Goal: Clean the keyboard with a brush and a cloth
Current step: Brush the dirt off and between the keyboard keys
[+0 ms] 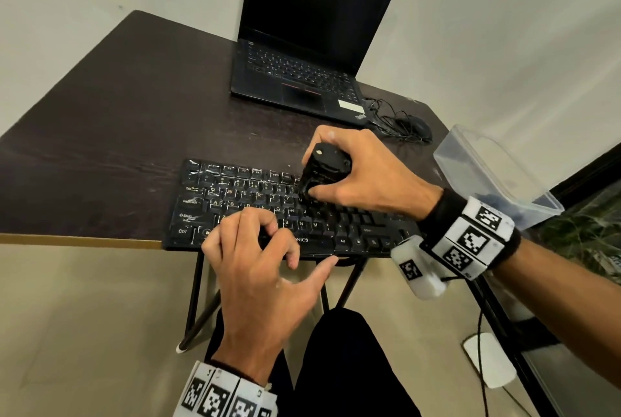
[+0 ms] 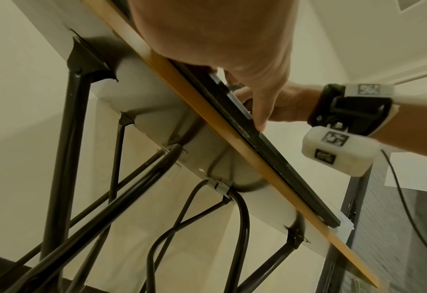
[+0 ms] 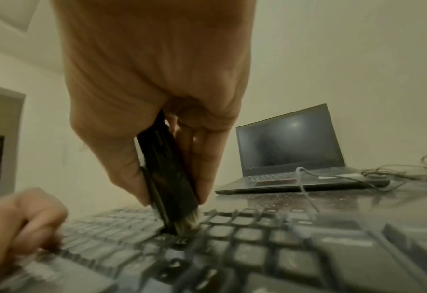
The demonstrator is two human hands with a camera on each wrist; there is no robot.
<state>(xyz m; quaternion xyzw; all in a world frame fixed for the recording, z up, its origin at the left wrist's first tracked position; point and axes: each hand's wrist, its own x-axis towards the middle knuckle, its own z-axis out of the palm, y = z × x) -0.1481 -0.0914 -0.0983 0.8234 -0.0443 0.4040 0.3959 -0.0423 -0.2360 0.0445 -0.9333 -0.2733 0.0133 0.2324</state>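
Gripping a black bristle brush [image 3: 168, 178] on a black keyboard [image 1: 255, 201], right hand [image 1: 363, 171], left hand [image 1: 255, 262] fingers curled steadying it, dark wood folding table [image 1: 117, 134], cream walls.

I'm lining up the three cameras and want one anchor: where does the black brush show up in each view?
Head: the brush is right of centre, gripped by the right hand over the keyboard's upper rows.
Left wrist: the brush cannot be made out; the right hand shows beyond the keyboard's front edge.
Right wrist: centre, bristles down on the keys.
Shared landmark: the keyboard.
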